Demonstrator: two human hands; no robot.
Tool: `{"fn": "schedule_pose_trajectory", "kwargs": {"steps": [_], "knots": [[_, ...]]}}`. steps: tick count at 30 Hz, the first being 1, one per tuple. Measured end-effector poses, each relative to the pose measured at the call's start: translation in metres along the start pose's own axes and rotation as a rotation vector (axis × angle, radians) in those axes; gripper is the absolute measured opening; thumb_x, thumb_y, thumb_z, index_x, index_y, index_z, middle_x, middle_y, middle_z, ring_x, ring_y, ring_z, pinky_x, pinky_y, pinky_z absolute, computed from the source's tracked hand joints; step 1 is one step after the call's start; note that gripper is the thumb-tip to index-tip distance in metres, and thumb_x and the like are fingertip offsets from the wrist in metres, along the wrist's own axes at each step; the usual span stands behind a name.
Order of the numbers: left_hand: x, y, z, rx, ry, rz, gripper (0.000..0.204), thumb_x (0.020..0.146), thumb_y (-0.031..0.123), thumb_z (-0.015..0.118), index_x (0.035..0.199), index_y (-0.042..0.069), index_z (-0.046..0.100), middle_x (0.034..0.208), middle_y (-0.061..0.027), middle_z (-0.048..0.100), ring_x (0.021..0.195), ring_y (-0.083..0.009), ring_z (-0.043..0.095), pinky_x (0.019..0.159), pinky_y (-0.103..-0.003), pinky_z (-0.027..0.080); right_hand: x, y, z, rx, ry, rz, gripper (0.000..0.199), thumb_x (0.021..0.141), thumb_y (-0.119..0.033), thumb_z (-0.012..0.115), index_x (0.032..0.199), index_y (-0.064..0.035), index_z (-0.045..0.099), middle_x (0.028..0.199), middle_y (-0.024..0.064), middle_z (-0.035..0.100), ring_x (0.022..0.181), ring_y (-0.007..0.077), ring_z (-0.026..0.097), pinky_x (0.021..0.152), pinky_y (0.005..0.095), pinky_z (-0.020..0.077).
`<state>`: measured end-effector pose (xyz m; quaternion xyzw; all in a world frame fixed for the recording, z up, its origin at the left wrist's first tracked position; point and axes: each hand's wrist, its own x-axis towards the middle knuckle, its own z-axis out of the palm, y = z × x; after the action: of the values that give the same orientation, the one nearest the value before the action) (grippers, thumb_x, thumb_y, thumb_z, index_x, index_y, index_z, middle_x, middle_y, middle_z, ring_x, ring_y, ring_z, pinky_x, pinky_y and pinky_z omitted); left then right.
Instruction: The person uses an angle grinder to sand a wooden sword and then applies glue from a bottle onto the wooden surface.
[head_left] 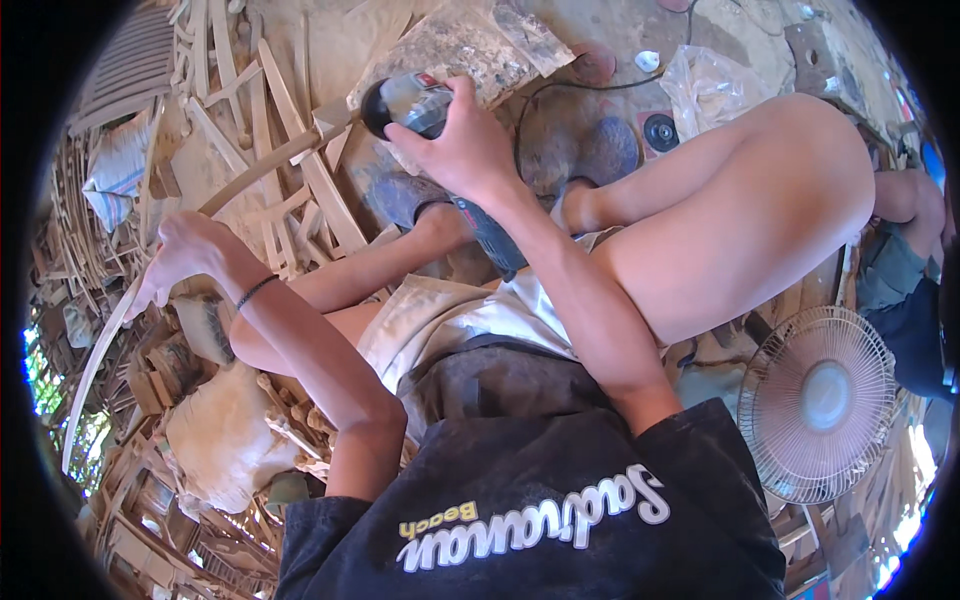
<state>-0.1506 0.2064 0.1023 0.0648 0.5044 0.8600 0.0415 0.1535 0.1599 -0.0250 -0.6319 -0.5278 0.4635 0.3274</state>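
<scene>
My right hand (465, 145) grips an angle grinder (410, 102) by its head; the tool's dark body passes beneath my forearm toward my lap. Its round dark disc side sits against the far end of a long, curved wooden strip (252, 174). Out to the left, my left hand (195, 250) is closed around that strip, which runs on past the hand and bends down toward the left rim. Where the disc meets the wood is partly hidden by the grinder. Under the strip's far end lies a rough, dusty block (455, 50).
Loose wooden pieces (310, 190) lie heaped on the left. A standing fan (820, 400) is at the right, near another person's leg (908, 200). A black cable (585, 87) crosses the floor by a clear plastic bag (710, 88) and a spare disc (660, 131). My sandalled feet are close by.
</scene>
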Motion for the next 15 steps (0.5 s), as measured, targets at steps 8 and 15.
{"fn": "schedule_pose_trajectory", "kwargs": {"steps": [8, 15], "knots": [[0.003, -0.024, -0.002, -0.103, -0.001, -0.039, 0.112, 0.090, 0.094, 0.032, 0.172, 0.031, -0.010, 0.180, 0.0123, -0.008, 0.166, -0.0211, -0.006, 0.135, -0.048, -0.004, 0.006, 0.008, -0.016, -0.099, 0.051, 0.135, 0.093, 0.081, -0.058, 0.082, 0.141, 0.0031, 0.046, 0.113, 0.0311, 0.074, 0.108, 0.0452, 0.073, 0.095, 0.0497, 0.0569], [0.025, -0.014, -0.009, -0.155, -0.119, 0.058, 0.114, 0.090, 0.089, 0.040, 0.173, 0.025, -0.006, 0.180, 0.0120, -0.002, 0.166, -0.0203, -0.003, 0.135, -0.047, -0.002, 0.008, -0.007, -0.009, -0.042, -0.084, 0.078, 0.100, 0.078, -0.061, 0.083, 0.143, 0.0057, 0.046, 0.122, 0.0313, 0.072, 0.114, 0.0445, 0.072, 0.099, 0.0478, 0.0561]]}}
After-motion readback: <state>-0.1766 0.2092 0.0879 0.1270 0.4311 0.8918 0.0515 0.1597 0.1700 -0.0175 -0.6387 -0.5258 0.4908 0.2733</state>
